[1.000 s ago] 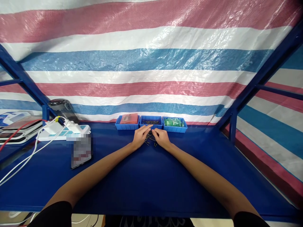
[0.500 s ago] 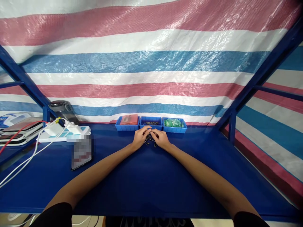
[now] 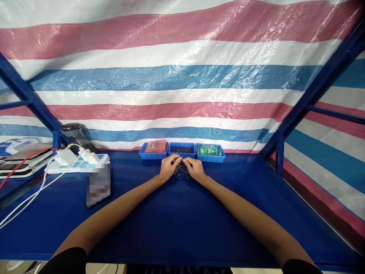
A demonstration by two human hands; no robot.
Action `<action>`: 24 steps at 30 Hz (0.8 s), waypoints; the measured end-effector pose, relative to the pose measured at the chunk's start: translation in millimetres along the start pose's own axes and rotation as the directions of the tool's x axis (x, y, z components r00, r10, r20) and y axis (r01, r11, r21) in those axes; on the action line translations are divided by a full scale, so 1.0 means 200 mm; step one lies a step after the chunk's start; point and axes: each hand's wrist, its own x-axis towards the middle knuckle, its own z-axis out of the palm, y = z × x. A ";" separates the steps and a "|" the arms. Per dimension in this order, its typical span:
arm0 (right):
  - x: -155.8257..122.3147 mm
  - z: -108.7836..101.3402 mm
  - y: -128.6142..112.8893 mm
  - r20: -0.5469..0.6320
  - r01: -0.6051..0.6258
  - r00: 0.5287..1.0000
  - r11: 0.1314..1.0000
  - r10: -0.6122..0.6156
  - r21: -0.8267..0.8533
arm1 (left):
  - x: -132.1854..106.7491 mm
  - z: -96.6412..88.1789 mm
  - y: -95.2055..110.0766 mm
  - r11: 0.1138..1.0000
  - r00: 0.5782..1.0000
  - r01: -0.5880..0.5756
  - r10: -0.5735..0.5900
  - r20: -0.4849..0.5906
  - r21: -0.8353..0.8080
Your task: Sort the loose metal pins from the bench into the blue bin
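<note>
Both my arms reach far out over the blue table (image 3: 176, 224). My left hand (image 3: 169, 168) and my right hand (image 3: 195, 169) meet over a small heap of dark screws (image 3: 180, 172) lying on the table. The fingers of both hands are curled and pinched together above the heap; what they pinch is too small to make out. Just behind the hands stands a row of three blue trays: the left tray (image 3: 153, 150) holds something red-orange, the middle tray (image 3: 181, 150) holds dark screws, the right tray (image 3: 210, 151) holds green bags.
A phone (image 3: 98, 185) lies on the table at the left. Behind it is a white power strip (image 3: 76, 161) with plugs and white and red cables. A dark bottle (image 3: 76, 134) and stacked devices (image 3: 19, 160) stand at far left. A striped tarpaulin (image 3: 182, 76) and blue frame posts (image 3: 310, 95) close in the bench.
My left fingers were stretched toward the middle tray; they have curled in, and both hands have closed together over the screw heap. The view has shifted slightly.
</note>
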 end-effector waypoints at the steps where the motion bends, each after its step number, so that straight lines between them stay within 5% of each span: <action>1: 0.00 0.00 0.00 0.008 0.003 1.000 1.000 -0.003 -0.010 | 0.00 0.00 0.00 1.000 1.000 -0.005 0.005 -0.005 0.002; 5: 0.00 0.00 0.00 0.012 0.006 1.000 0.999 -0.005 -0.052 | 0.03 -0.02 -0.01 1.000 0.999 -0.027 0.027 -0.040 0.012; 10: 0.01 0.00 0.00 0.030 0.012 1.000 0.997 -0.010 -0.071 | 0.25 -0.08 -0.06 0.992 0.992 -0.062 0.074 -0.107 0.114; 15: 0.00 0.00 0.00 0.035 0.005 0.999 0.997 -0.002 -0.079 | 0.43 -0.09 -0.10 0.948 0.983 -0.158 0.124 0.136 0.277; 24: 0.08 -0.09 -0.02 0.051 -0.025 0.998 0.990 0.033 -0.141 | 0.15 -0.13 -0.02 0.921 0.966 -0.189 0.112 0.233 0.342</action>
